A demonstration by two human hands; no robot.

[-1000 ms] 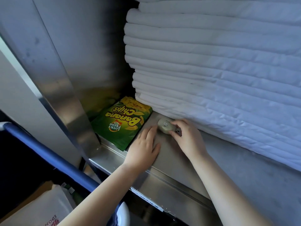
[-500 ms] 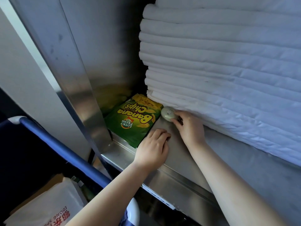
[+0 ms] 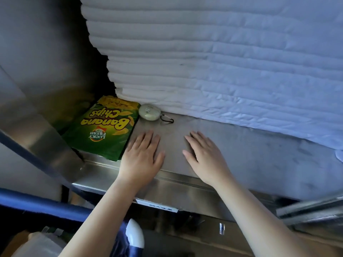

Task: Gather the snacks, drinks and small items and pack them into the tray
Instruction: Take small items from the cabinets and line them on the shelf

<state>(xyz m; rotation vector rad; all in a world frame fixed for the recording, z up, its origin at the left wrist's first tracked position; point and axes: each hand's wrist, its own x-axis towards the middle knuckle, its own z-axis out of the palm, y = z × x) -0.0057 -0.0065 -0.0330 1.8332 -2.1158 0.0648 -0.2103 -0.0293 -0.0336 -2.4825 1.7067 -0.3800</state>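
A green bag of banana chips (image 3: pixel 104 127) lies flat on the steel shelf (image 3: pixel 241 154) by its left corner. Just right of the bag's far end sits a small pale green round case (image 3: pixel 149 112) with a black clip, against the foot of the towel stack. My left hand (image 3: pixel 143 156) rests flat on the shelf, fingers apart, touching the bag's right edge and holding nothing. Beside it, my right hand (image 3: pixel 204 156) also lies flat and empty on the shelf. Both hands are nearer to me than the case. No tray is in view.
A tall stack of folded white towels (image 3: pixel 222 62) fills the shelf behind and to the right. A steel side wall (image 3: pixel 46 101) closes the left. Below the shelf edge run a blue padded rail (image 3: pixel 46 204) and a white bag (image 3: pixel 39 245).
My right hand has let go of the round case and drawn back onto the shelf. The case now lies by the chips bag. My left hand has spread flat.
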